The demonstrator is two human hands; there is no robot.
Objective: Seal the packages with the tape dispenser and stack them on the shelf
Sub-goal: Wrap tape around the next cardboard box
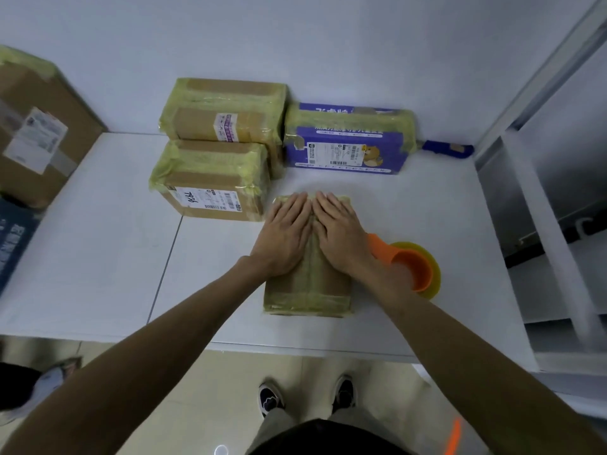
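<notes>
Far left of the brown package [308, 287] we are pressing, a large cardboard box [36, 126] sits at the edge of the white table [98, 257]. Behind that package and to its left lie a taped box with a handwritten label [210, 185] and, behind it, a second taped box [226, 110]. Our left hand [285, 234] lies flat on the package's top, fingers straight and together. Our right hand [341, 234] lies flat beside it, and the two nearly meet over the centre seam. Behind the package, slightly right, stands a purple box [345, 139]. Just right of the package rests the orange tape dispenser [414, 267] with its yellow roll. Farther right stands the white shelf [542, 224].
</notes>
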